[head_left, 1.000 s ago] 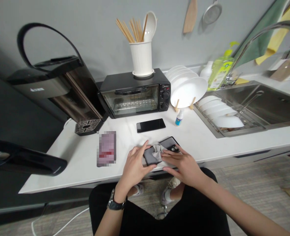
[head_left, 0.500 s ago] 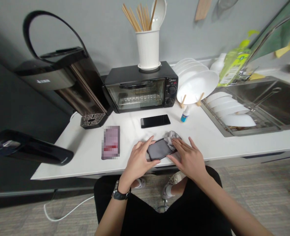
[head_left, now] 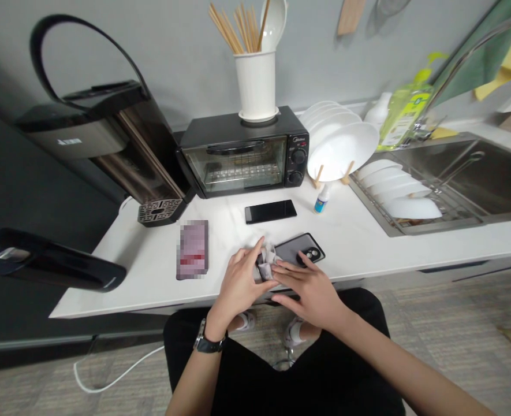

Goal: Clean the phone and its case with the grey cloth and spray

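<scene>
A: What's over on the left?

B: A dark rounded thing (head_left: 60, 260) juts in at the left edge; I can't tell what it is. Above it, in the upper left, stands a tall drinks machine (head_left: 138, 150) with a looped handle. A flat purple thing (head_left: 193, 248), blurred into blocks, lies left of centre.

A: And the left hand (head_left: 238, 277)?

B: Just below the middle, a watch (head_left: 208, 345) on its wrist. Thumb and forefinger are set wide, holding the left end of the grey phone (head_left: 288, 251) between them.

A: Behind that?

B: A small black oven (head_left: 246, 164), upper middle, with a white cup (head_left: 256, 84) of chopsticks (head_left: 227, 32) and a spoon (head_left: 274, 26) on top. In front of the oven lies a black phone (head_left: 271, 212), flat on the white counter (head_left: 368, 248).

A: Where's the grey one exactly?

B: Low centre, near the counter's front edge, lenses at its right end. A crumpled cloth (head_left: 267, 263) sits on its left part.

A: And the right hand (head_left: 311, 289)?

B: Just right of the cloth, fingers stretched long across the phone, tips at the cloth, thumb apart. Whether they pinch it, I can't tell.

A: Further right?

B: A little bottle (head_left: 321, 200), then white plates (head_left: 342, 151) upright in a rack, a green soap bottle (head_left: 405, 115) in the upper right, and bowls (head_left: 413, 207) in the sink (head_left: 498, 167).
</scene>
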### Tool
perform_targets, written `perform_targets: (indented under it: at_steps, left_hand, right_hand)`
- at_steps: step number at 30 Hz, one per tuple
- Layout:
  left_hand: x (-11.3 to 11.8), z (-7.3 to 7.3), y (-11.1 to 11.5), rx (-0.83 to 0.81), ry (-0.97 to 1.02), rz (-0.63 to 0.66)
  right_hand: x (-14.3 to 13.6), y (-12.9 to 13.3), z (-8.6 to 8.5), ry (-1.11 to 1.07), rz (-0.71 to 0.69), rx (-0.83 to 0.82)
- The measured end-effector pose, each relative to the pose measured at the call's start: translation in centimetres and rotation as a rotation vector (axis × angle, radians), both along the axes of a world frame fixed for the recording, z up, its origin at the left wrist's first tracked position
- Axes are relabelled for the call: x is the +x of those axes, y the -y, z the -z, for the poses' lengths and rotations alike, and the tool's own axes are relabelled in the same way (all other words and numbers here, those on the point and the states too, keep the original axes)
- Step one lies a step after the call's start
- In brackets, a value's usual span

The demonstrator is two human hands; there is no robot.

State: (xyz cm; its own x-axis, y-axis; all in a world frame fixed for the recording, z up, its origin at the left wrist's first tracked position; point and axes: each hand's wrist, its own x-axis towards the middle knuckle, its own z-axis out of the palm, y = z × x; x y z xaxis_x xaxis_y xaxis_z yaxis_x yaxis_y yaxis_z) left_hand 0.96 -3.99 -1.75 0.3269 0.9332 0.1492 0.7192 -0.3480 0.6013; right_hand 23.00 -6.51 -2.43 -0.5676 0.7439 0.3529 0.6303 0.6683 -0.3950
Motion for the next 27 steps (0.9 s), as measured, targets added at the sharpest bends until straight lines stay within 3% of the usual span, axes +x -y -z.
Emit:
perform_targets:
  at_steps: [5, 9, 12, 16, 21, 24, 27]
  left_hand:
    - [0.2, -0.4, 0.1, 0.006, 0.006, 0.036]
    - [0.4, -0.6, -0.1, 0.006, 0.013, 0.041]
    - [0.6, -0.7, -0.4, -0.001, 0.017, 0.051]
    - [0.6, -0.6, -0.7, 0.000, 0.031, 0.069]
    - [0.3, 0.0, -0.6, -0.004, 0.000, 0.030]
    - [0.3, 0.0, -0.4, 0.004, -0.013, 0.004]
    - [0.3, -0.2, -0.2, 0.022, -0.005, 0.009]
  right_hand:
    - [5.4, -0.5, -0.1, 0.100, 0.155, 0.119]
    - [6.9, -1.0, 0.2, 0.187, 0.260, 0.196]
    - [5.6, -1.5, 0.4, 0.171, 0.285, 0.192]
    - [0.9, -1.9, 0.7, 0.132, 0.292, 0.181]
    - [-4.1, -1.1, 0.9, -0.005, 0.084, 0.107]
    - [-3.1, -0.7, 0.7, -0.017, 0.016, 0.069]
    - [0.3, -0.6, 0.2, 0.051, 0.018, 0.055]
